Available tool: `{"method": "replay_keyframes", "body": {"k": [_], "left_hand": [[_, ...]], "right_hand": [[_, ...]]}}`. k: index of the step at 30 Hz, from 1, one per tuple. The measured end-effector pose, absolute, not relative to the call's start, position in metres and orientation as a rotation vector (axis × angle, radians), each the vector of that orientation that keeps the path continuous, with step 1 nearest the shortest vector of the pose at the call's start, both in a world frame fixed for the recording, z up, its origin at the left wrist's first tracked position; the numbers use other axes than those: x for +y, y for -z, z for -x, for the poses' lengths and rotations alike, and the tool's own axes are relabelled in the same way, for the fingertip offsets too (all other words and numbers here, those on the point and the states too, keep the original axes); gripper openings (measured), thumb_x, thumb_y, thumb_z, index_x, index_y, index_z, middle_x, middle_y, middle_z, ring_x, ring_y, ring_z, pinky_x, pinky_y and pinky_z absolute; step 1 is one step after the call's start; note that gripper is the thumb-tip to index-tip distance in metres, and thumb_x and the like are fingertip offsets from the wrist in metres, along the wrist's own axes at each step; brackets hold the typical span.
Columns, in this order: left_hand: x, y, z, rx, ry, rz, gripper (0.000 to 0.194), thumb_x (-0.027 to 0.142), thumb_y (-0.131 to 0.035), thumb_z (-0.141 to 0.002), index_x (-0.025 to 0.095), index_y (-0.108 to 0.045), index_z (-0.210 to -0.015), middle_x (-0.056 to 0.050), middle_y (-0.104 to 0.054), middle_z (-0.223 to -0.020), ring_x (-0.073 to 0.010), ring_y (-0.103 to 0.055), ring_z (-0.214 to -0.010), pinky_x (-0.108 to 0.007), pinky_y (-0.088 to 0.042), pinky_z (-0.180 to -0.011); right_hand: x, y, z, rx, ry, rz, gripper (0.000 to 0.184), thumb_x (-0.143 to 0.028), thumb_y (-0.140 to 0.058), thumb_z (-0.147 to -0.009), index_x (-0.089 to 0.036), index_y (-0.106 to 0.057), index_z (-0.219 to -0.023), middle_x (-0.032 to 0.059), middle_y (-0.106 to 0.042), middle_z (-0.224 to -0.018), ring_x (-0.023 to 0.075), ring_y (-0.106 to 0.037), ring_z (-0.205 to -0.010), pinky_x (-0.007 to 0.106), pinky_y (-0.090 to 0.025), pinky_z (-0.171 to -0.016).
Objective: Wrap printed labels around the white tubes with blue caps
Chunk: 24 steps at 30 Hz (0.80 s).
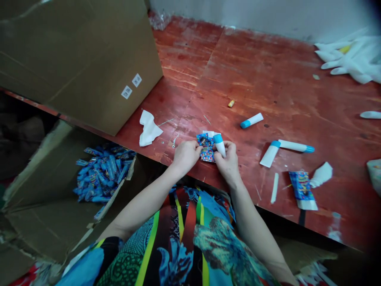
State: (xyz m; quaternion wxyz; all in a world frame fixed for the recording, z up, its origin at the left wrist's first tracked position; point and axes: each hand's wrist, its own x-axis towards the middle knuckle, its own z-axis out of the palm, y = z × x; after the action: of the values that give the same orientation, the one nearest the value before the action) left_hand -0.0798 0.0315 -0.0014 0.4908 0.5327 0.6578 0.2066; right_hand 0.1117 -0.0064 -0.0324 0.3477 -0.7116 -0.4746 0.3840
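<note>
2 hands (207,158) hold 1 blue-capped white tube (220,145).

The white tube (220,147) has a blue cap, pointing to the far side. Beside it is the blue printed wrapper (206,152), with colourful pattern.

Between your left hand (187,156) and right hand (228,162), held packet (205,154) and held tube (219,147) at near edge of desk (190,95). Box (89,59) stands at desk's left end; open carton (44,222), beneath near edge on your left, holds sachets (101,174). Paper scrap (149,130) lies between box and you. Right of you, three loose tubes (270,154); nearer near edge, second packet (303,186). Gloves (354,59) occupy far right.
</note>
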Motion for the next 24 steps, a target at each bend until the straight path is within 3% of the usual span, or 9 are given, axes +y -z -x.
{"method": "replay_keyframes", "body": {"k": [6,11,14,17,20,24], "left_hand": [[0.024,-0.002,0.076,1.246,-0.735,-0.748,0.036,0.026,-0.084,-0.096,0.02,-0.066,-0.066,0.004,-0.056,-0.058,-0.0128,-0.049,-0.061,-0.026,-0.038,-0.066],[0.023,-0.002,0.069,1.125,-0.773,-0.549,0.028,0.028,-0.098,-0.085,0.016,-0.075,-0.074,0.005,-0.056,-0.059,-0.009,-0.047,-0.059,-0.023,-0.035,-0.061],[0.023,-0.003,0.061,1.095,-0.752,-0.405,0.024,0.025,-0.097,-0.089,0.015,-0.077,-0.081,0.008,-0.049,-0.054,-0.0062,-0.038,-0.051,-0.023,-0.027,-0.055],[0.021,-0.005,0.051,1.097,-0.778,-0.246,0.035,0.025,-0.099,-0.091,0.016,-0.069,-0.075,0.009,-0.045,-0.052,-0.0038,-0.033,-0.046,-0.023,-0.02,-0.05],[0.018,-0.009,0.043,1.112,-0.837,-0.151,0.047,0.027,-0.102,-0.09,0.017,-0.06,-0.07,0.01,-0.044,-0.051,-0.0023,-0.033,-0.044,-0.021,-0.02,-0.048],[0.017,-0.014,0.04,1.035,-0.807,-0.066,0.046,0.027,-0.09,-0.103,0.017,-0.06,-0.069,0.009,-0.044,-0.051,-0.0021,-0.032,-0.041,-0.021,-0.02,-0.046]], "right_hand": [[-0.002,0.025,-0.114,-1.029,-1.178,1.707,0.052,-0.053,-0.088,-0.077,-0.031,-0.056,-0.112,0.0004,-0.074,-0.096,0.0259,-0.071,-0.089,0.041,-0.061,-0.081],[0.002,0.017,-0.116,-1.021,-1.281,1.662,0.059,-0.058,-0.099,-0.071,-0.03,-0.062,-0.107,-0.0001,-0.075,-0.097,0.0252,-0.071,-0.09,0.041,-0.062,-0.082],[0.002,0.02,-0.116,-1.059,-1.195,1.654,0.058,-0.055,-0.1,-0.07,-0.03,-0.064,-0.109,-0.0008,-0.074,-0.097,0.0245,-0.07,-0.091,0.041,-0.061,-0.083],[-0.001,0.024,-0.112,-1.044,-1.147,1.665,0.055,-0.055,-0.098,-0.073,-0.029,-0.064,-0.108,-0.0018,-0.07,-0.094,0.0228,-0.067,-0.089,0.04,-0.06,-0.083],[-0.006,0.024,-0.106,-1.022,-1.091,1.701,0.051,-0.058,-0.093,-0.08,-0.028,-0.063,-0.109,-0.0031,-0.067,-0.09,0.0208,-0.065,-0.083,0.038,-0.059,-0.08],[-0.01,0.013,-0.099,-1.104,-0.913,1.729,0.046,-0.06,-0.087,-0.087,-0.028,-0.064,-0.11,-0.0018,-0.069,-0.09,0.0219,-0.065,-0.083,0.04,-0.06,-0.08]]}}
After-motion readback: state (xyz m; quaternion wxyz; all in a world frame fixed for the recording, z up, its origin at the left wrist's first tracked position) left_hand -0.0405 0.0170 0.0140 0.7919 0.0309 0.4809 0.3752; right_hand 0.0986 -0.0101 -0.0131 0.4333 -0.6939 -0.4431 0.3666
